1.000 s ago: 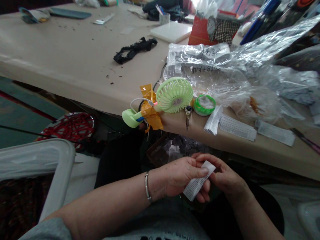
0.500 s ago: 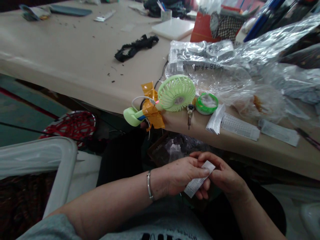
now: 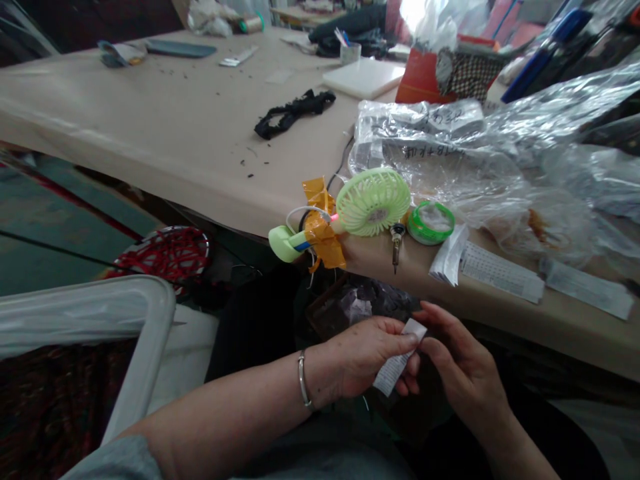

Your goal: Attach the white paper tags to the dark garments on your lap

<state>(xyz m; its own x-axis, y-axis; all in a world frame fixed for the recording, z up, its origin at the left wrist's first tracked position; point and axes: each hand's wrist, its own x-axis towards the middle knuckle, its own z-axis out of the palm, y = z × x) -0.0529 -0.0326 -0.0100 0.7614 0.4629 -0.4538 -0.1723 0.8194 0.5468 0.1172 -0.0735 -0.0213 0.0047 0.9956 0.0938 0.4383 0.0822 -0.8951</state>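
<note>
My left hand [image 3: 380,353] is closed on a narrow white printed label [image 3: 395,368], its thumb pressed across the upper part. Whether this is one label or a small stack, I cannot tell. Just right of it, my right hand [image 3: 463,363] is open, thumb and fingers apart. Its thumb tip lies close by the label's upper end; whether they touch is unclear. Both hands are over my lap, below the table edge. On the table above them lie a folded bundle of white labels [image 3: 449,257] and a flat strip of printed labels [image 3: 503,272].
A green handheld fan [image 3: 374,203] is fixed at the table edge with orange tape [image 3: 325,237]. Beside it are a soldering-iron-like tool [image 3: 396,247] and a green round container [image 3: 433,230]. Clear plastic bags [image 3: 450,160] cover the right side. A white bin [image 3: 160,320] stands left.
My right hand has drawn away to the right from the label, its fingers spreading. My left hand keeps hold of the label. The view has shifted, so the table appears lower and farther right.
</note>
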